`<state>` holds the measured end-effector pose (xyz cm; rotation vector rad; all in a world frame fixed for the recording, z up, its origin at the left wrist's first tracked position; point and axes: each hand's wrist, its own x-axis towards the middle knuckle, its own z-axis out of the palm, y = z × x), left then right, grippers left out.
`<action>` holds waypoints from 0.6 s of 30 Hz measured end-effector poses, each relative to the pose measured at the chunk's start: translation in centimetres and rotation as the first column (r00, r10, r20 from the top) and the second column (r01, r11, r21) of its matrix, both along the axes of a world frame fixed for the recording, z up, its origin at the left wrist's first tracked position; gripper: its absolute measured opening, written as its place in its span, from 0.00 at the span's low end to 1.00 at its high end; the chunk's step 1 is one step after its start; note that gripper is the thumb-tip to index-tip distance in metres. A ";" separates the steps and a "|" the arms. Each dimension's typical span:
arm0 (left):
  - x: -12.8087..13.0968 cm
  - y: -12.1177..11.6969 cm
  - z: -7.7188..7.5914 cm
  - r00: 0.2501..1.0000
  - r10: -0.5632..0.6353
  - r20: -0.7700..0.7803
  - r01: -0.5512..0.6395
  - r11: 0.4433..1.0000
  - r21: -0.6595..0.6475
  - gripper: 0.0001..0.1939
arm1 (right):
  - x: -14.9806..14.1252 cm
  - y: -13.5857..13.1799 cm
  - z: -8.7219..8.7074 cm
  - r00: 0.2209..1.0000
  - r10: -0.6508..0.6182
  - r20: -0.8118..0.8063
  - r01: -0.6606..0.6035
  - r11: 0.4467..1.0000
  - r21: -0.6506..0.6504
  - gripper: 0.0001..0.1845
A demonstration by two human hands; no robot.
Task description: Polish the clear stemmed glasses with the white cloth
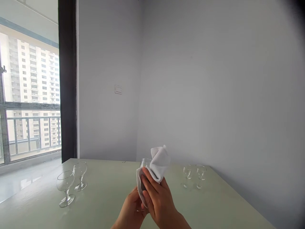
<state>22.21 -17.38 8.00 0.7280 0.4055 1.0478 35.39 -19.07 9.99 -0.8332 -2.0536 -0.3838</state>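
Note:
Near the table's front middle, a clear stemmed glass [144, 163] is held up between my hands, its rim showing behind a white cloth [161, 163]. My left hand [132, 206] is closed around the lower part of the glass, which is mostly hidden by fingers and cloth. With my right hand [160, 197], I press the cloth against the side of the glass. One part of the cloth sticks up above my right fingers, and another hangs down between the two hands.
Two stemmed glasses, a nearer one [65, 184] and a farther one [80, 173], stand upright at the table's left. Two smaller stemmed glasses [200, 174] stand at the right. The pale green table [105, 187] meets grey walls [202, 95] behind; a window [30, 95] is at left.

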 end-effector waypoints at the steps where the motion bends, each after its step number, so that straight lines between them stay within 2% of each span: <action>1: 0.3 -0.2 0.0 0.999 0.017 -0.034 -0.016 1.000 0.009 0.16 | 0.0 0.2 -0.1 0.999 -0.032 0.044 0.029 0.998 0.052 0.28; 4: 1.0 -0.1 -0.5 0.972 0.065 -0.225 -0.029 0.986 0.163 0.18 | 0.5 0.6 0.3 0.995 -0.089 0.047 0.083 0.989 0.126 0.28; 6: 1.3 0.3 -1.1 0.924 0.104 -0.369 0.024 0.945 0.326 0.21 | 1.0 0.5 1.1 0.996 -0.087 -0.004 0.087 0.992 0.090 0.23; 8: 1.4 0.6 -1.6 0.853 0.161 -0.496 0.103 0.881 0.462 0.21 | 1.8 0.2 2.2 0.993 -0.080 -0.092 0.075 0.995 -0.059 0.17; 9: 1.3 0.6 -1.7 0.807 0.194 -0.557 0.141 0.853 0.502 0.20 | 2.3 0.1 2.7 0.987 -0.080 -0.140 0.055 0.982 -0.179 0.14; 10: 1.2 0.6 -1.7 0.753 0.227 -0.617 0.174 0.836 0.521 0.17 | 2.9 -0.1 3.2 0.978 -0.084 -0.189 0.019 0.946 -0.323 0.14; 11: 1.1 0.5 -1.6 0.696 0.253 -0.672 0.203 0.828 0.522 0.15 | 3.6 -0.1 3.6 0.969 -0.089 -0.232 -0.032 0.881 -0.471 0.16; 13: 0.8 0.3 -1.3 0.616 0.254 -0.746 0.265 0.825 0.499 0.13 | 5.0 0.0 3.9 0.945 -0.084 -0.316 -0.177 0.684 -0.708 0.19; 14: 0.7 0.2 -1.1 0.610 0.234 -0.758 0.291 0.823 0.488 0.14 | 5.7 0.1 3.9 0.926 -0.071 -0.371 -0.265 0.577 -0.773 0.20; 16: 0.7 0.1 -0.9 0.675 0.163 -0.719 0.322 0.812 0.487 0.17 | 6.6 0.5 3.5 0.859 -0.043 -0.510 -0.455 0.393 -0.799 0.22; 17: 0.7 0.0 -1.0 0.726 0.123 -0.677 0.321 0.809 0.492 0.19 | 6.7 0.7 3.3 0.809 -0.042 -0.587 -0.537 0.356 -0.765 0.23; 18: 0.8 0.1 -1.1 0.775 0.092 -0.625 0.305 0.812 0.498 0.22 | 6.7 0.9 3.0 0.733 -0.071 -0.676 -0.611 0.369 -0.701 0.23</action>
